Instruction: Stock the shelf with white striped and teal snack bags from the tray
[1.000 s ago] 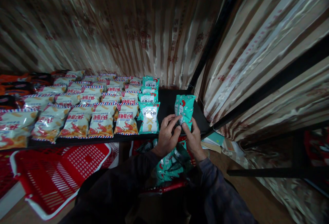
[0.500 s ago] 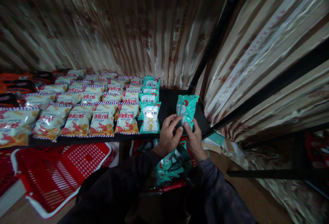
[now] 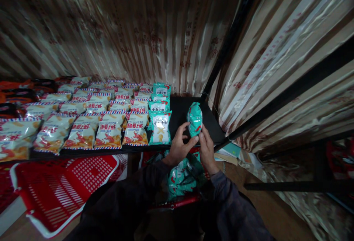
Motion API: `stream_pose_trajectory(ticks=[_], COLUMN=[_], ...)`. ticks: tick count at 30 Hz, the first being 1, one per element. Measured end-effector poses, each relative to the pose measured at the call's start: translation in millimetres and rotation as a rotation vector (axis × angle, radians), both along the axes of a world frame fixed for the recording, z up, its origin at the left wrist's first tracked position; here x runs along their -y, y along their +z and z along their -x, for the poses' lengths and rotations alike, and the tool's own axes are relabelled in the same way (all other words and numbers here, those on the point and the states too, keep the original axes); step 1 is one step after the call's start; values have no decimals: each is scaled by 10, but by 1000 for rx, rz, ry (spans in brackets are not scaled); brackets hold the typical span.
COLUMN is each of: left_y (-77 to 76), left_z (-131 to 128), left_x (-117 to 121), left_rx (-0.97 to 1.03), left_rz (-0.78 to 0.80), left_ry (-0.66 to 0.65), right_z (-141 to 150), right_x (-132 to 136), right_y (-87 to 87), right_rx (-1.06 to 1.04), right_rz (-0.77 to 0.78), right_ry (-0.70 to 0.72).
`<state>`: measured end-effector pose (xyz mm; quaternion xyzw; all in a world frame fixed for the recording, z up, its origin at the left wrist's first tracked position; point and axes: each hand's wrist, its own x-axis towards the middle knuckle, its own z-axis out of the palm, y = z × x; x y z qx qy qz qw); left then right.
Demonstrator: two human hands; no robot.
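Note:
A green snack bag [image 3: 195, 118] is held up between my hands over the black shelf, turned so that its narrow side shows. My left hand [image 3: 180, 144] curves along its left side, fingertips and thumb against the lower part. On the other side my right hand [image 3: 207, 147] grips the bag's lower right, with the fingers partly hidden behind it. To the left, a column of matching green bags [image 3: 160, 128] stands on the shelf. Below my hands, more green snack bags [image 3: 181, 178] lie in a red basket [image 3: 188, 199], partly covered by my forearms.
White and orange snack bags [image 3: 110, 128] fill the shelf [image 3: 178, 114] in rows further left, with dark orange bags [image 3: 18, 93] at the far end. A red basket with a white rim [image 3: 61, 189] sits lower left. Black metal bars [image 3: 276, 102] and striped curtain [image 3: 177, 31] border the right and back.
The green bag has turned from its broad printed face to its narrow side. My left fingers have moved from across its front to its left side.

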<state>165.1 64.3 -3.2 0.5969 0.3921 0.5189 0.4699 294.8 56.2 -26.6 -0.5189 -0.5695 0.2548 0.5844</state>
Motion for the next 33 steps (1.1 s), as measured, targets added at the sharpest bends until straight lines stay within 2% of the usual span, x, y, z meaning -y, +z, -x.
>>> stream_pose_trajectory(ticks=[5, 10, 13, 17, 21, 28, 33], left_y=[-90, -199, -203, -157, -177, -362, -401], left_z=[-44, -72, -59, -29, 1, 22, -59], left_x=[-79, -222, -281, -314, -365, -502, -541], left_rx=[123, 282, 317, 354, 316, 263, 96], left_rz=[73, 192, 268, 305, 311, 337, 250], left_ry=[21, 55, 87, 46, 37, 161, 290], right_z=[22, 32, 24, 5, -12, -35, -50], right_x=[-30, -139, -248, -367, -434, -461, -504], right_y=[-24, -10, -39, -76, -92, -123, -145], right_rx=[72, 53, -20, -138, -231, -409, -472], right_rz=[-49, -37, 23, 140, 211, 356, 373], right_ry=[-25, -42, -91, -89, 1, 74, 5])
